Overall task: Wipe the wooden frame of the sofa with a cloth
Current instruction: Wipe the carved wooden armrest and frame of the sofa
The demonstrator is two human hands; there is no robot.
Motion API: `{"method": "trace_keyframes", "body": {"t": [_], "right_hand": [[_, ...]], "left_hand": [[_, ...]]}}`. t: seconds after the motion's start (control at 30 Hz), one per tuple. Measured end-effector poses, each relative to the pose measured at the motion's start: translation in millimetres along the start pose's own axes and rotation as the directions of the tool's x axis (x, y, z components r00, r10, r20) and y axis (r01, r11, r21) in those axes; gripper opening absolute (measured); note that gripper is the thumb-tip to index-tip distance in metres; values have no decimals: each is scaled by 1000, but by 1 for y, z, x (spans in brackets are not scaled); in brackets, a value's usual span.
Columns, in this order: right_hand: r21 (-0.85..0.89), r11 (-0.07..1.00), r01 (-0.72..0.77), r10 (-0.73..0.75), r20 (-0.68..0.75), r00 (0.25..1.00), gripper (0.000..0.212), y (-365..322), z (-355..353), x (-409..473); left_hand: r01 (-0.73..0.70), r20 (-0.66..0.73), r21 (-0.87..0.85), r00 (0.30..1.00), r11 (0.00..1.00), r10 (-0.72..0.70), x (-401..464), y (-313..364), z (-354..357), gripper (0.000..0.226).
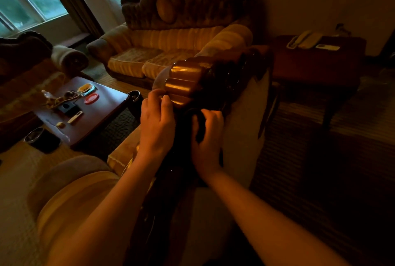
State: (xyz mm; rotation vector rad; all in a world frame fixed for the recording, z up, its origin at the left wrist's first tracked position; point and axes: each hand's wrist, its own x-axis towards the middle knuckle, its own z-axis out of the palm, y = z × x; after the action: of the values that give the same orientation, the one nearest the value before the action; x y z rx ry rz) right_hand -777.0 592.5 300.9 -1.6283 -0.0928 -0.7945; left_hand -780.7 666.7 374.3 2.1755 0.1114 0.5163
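coffee table (106,103): dark red wood, shiny top.
far left corner: a clear plastic bottle (47,94).
far edge: a packet (86,89), and a red round lid (92,98) just beside it.
middle: a black box (67,107).
near edge: a small white stick-shaped thing (75,117) and a little yellow block (60,124).
side table (320,62): a white phone (304,39) on its top.

The sofa's carved wooden frame (183,83) is dark, lacquered and glossy; its striped cushions (136,60) look like matt velvet. The wooden table (106,103) shines smoothly.
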Motion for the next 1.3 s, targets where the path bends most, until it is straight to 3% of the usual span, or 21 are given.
{"method": "trace_keyframes", "body": {"t": [0.1,0.23,0.3,0.37,0.43,0.53,0.67,0.8,0.93,1.03,1.17,1.3], "right_hand": [[48,999,13,-12,-20,1000,44,1,2,-3],[228,916,-330,347,-39,937,6,3,7,-22],[258,840,-478,510,-72,857,13,11,4,-31],[244,781,-576,610,-92,787,13,23,-1,-32],[188,742,-643,668,-125,734,27,38,-2,-10],[89,724,-684,689,-139,711,41,54,-5,58],[0,833,-553,546,-163,822,48,67,-18,102],[92,793,-602,609,-80,789,41,52,-8,27],[-8,922,-387,387,-2,922,18,16,-11,-86],[41,888,-459,448,158,880,21,18,-13,-74],[107,814,-571,570,39,820,34,40,-13,18],[52,693,-719,721,-48,691,42,62,-8,70]], "left_hand": [[-10,-11,18,1000,1000,10,-1,-3,-1,29],[-9,-10,23,1000,1000,9,1,-1,0,25],[-8,-2,19,1000,1000,8,1,-1,0,25],[-5,6,22,1000,1000,5,0,-1,0,26],[-9,5,25,1000,1000,9,0,-2,0,27],[-9,5,29,1000,1000,8,1,-1,-1,27],[-8,-10,4,1000,1000,8,3,0,1,21],[-7,-9,-17,1000,1000,6,2,1,2,23],[-4,-9,-29,1000,1000,3,0,3,0,35],[-11,-10,-30,1000,999,11,-1,3,-1,36],[-26,-5,-29,1000,999,26,-1,1,-1,32],[-16,-8,-32,1000,999,16,1,-1,0,27]]}}
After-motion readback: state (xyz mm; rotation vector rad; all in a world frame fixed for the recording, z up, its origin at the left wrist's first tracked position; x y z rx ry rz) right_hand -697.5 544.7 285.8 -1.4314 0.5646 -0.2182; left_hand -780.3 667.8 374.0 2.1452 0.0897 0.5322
